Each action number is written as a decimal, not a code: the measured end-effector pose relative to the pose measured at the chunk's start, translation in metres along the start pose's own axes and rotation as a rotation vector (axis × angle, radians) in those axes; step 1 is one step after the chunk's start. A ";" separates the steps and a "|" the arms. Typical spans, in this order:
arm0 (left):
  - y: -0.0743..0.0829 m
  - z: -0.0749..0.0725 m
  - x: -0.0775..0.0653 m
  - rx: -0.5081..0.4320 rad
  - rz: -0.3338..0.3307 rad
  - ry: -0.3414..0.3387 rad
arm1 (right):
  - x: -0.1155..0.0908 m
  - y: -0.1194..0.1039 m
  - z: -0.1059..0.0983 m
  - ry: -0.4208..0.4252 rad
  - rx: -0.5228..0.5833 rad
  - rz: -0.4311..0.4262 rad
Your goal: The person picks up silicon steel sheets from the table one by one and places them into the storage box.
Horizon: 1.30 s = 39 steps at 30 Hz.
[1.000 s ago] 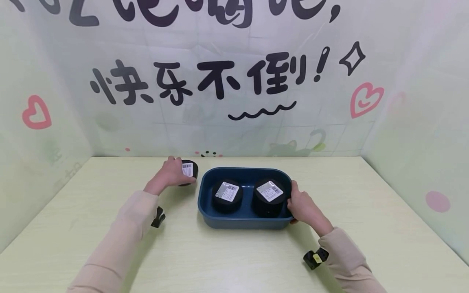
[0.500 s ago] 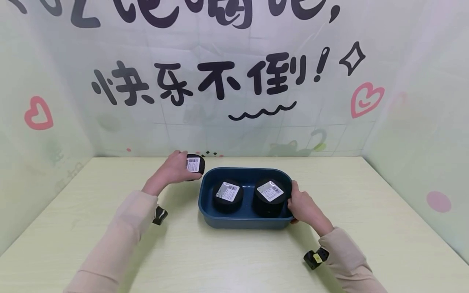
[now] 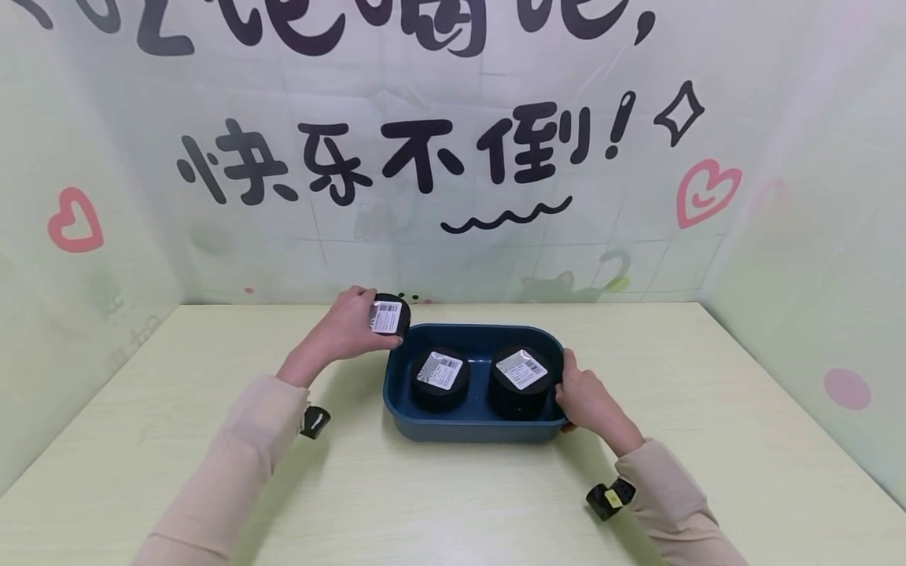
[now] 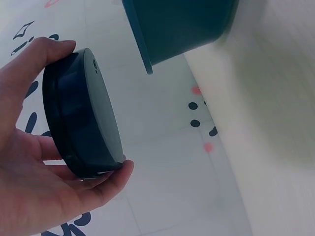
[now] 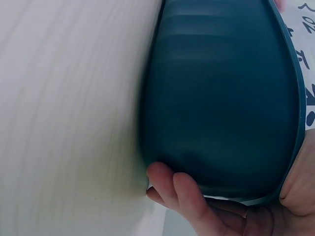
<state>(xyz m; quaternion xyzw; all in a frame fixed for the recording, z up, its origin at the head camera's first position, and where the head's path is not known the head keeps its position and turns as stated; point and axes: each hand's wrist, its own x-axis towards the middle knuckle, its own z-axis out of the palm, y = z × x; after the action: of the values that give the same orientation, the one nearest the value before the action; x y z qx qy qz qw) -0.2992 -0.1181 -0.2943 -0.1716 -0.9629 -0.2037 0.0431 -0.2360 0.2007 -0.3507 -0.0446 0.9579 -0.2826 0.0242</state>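
My left hand holds a black round container with a white barcode label, raised beside the far left corner of a blue rectangular tub. In the left wrist view its thumb and fingers grip the round container by opposite sides; air separates it from the tub. Two similar labelled containers sit inside the tub, one on the left and one on the right. My right hand grips the tub's right end, its fingertips against the outer wall.
The tub stands on a pale wood-grain table. Behind the table rises a printed wall sheet with large dark characters, and side walls enclose the left and right.
My left hand has lifted the black round container and carried it rightward, closer to the tub's far left corner. My right hand and the tub have stayed in place.
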 end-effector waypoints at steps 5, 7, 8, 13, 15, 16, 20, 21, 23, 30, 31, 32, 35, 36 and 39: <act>0.004 0.002 -0.002 -0.009 0.030 0.002 | 0.000 0.000 0.000 0.005 -0.005 -0.003; 0.006 0.003 -0.002 -0.015 0.041 0.001 | 0.000 0.000 0.000 0.004 -0.005 -0.003; 0.007 0.003 -0.003 -0.015 0.048 0.000 | 0.000 0.000 0.000 0.004 -0.004 -0.002; 0.012 0.006 -0.003 -0.031 0.077 -0.007 | 0.000 0.000 0.000 0.003 -0.009 -0.003; 0.014 0.007 -0.004 -0.039 0.087 -0.008 | 0.000 0.000 0.000 0.000 -0.011 -0.004; 0.015 0.008 -0.004 -0.044 0.089 -0.009 | 0.000 0.000 0.000 -0.002 -0.011 -0.004; 0.017 0.011 -0.004 -0.063 0.106 -0.019 | 0.000 0.001 0.000 -0.010 0.001 0.010; 0.018 0.012 -0.004 -0.069 0.109 -0.025 | 0.001 0.002 0.000 -0.013 0.005 0.015; 0.019 0.013 -0.005 -0.077 0.123 -0.035 | 0.001 0.002 0.000 -0.014 0.008 0.022; 0.024 0.018 -0.006 -0.080 0.162 -0.083 | 0.000 0.001 0.000 -0.010 -0.007 0.009; 0.025 0.018 -0.006 -0.083 0.162 -0.092 | 0.000 0.001 0.000 -0.009 -0.013 0.007; 0.026 0.019 -0.007 -0.082 0.166 -0.102 | 0.000 0.001 0.000 -0.008 -0.018 0.003; 0.029 0.022 -0.007 -0.080 0.179 -0.124 | 0.000 0.001 0.000 -0.005 -0.034 -0.002; 0.030 0.023 -0.007 -0.077 0.186 -0.128 | 0.000 0.001 0.000 -0.004 -0.037 -0.003; 0.030 0.027 -0.007 -0.078 0.200 -0.144 | 0.000 0.001 0.000 -0.001 -0.032 0.001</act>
<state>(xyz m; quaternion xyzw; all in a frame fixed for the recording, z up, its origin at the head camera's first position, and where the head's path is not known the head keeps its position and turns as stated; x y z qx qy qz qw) -0.2823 -0.0833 -0.3083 -0.2826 -0.9329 -0.2228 -0.0126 -0.2362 0.2014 -0.3516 -0.0446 0.9623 -0.2672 0.0240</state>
